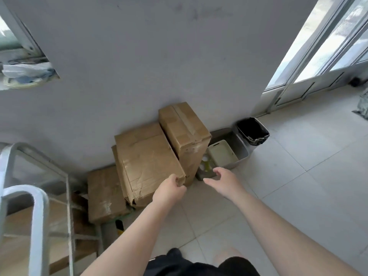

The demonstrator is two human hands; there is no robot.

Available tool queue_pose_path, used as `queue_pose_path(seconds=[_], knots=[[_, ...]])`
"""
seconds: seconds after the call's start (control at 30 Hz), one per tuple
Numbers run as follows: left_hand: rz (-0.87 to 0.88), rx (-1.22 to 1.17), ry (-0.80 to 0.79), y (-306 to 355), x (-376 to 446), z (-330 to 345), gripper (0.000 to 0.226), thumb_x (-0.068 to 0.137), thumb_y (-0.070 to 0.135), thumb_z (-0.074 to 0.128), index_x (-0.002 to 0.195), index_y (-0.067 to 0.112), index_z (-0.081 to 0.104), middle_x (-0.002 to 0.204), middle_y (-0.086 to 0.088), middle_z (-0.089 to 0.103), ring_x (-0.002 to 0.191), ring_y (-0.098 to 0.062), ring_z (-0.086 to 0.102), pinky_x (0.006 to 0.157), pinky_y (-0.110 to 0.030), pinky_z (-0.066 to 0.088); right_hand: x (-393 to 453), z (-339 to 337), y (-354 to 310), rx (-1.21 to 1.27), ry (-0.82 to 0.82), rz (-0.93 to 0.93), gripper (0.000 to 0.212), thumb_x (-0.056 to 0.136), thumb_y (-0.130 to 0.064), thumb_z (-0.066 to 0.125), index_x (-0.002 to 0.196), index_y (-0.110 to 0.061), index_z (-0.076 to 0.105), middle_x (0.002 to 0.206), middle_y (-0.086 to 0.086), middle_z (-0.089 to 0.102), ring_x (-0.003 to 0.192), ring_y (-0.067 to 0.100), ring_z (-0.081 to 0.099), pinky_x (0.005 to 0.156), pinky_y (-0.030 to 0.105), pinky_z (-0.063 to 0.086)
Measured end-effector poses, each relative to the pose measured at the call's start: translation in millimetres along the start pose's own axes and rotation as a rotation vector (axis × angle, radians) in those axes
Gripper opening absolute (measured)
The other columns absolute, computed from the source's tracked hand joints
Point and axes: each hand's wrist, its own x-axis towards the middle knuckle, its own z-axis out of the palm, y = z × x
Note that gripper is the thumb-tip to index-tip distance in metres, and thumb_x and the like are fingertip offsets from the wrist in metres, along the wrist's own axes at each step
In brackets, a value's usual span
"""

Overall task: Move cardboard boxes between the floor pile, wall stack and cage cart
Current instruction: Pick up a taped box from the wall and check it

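Head view — floor against the grey wall [139, 66].

Large cardboard box [147, 162]: stands against the wall on a lower box, its crumpled near face torn at the bottom corner. The left hand [169, 189] curls its fingers round the box's near right corner, grasping it.

Tall cardboard box [185, 134]: upright, taped along the top, touching the large box's right side, its back to the wall.

Flat cardboard box [105, 194]: lies on the floor at the left of the stack, partly under the large box.

Right hand [223, 181]: released, fingers loosely spread, hanging in the air just right of the tall box's base, touching nothing.

Cage cart [37, 198]: metal tube frame at the left edge of the floor, more cardboard visible through its bars.

Grey tub [239, 144]: on the floor by the wall, right of the tall box, a pale tray [223, 154] inside it.

Bin [253, 130]: lined in black, just beside the tub — towards the glass door [326, 46].

Floor [298, 186]: pale tiles.
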Motion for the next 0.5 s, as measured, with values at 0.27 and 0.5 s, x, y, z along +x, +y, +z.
queue_pose_path(seconds=[0.27,0.5], knots=[[-0.187,-0.200,0.047,55.4,105.7,-13.8,0.057,0.091,0.026,0.045,0.144,0.013,0.029,0.141,-0.006,0.044,0.116,-0.026,0.054,0.090,-0.033,0.045,142.5,-37.5,-10.6,-0.048,-0.056,-0.052,0.071,0.086,-0.046,0.061,0.145,-0.019,0.032,0.148,0.002,0.037,0.131,0.022,0.042,0.103,0.037,0.039],[-0.348,-0.378,0.154,100.6,188.1,-11.4,0.065,0.093,0.024,0.051,0.149,0.015,0.020,0.149,-0.007,0.036,0.131,-0.026,0.042,0.099,-0.036,0.040,275.2,-69.8,-26.0,-0.193,-0.252,-0.144,0.068,0.078,-0.047,0.066,0.136,-0.019,0.043,0.136,0.003,0.047,0.114,0.023,0.057,0.097,0.040,0.047]])
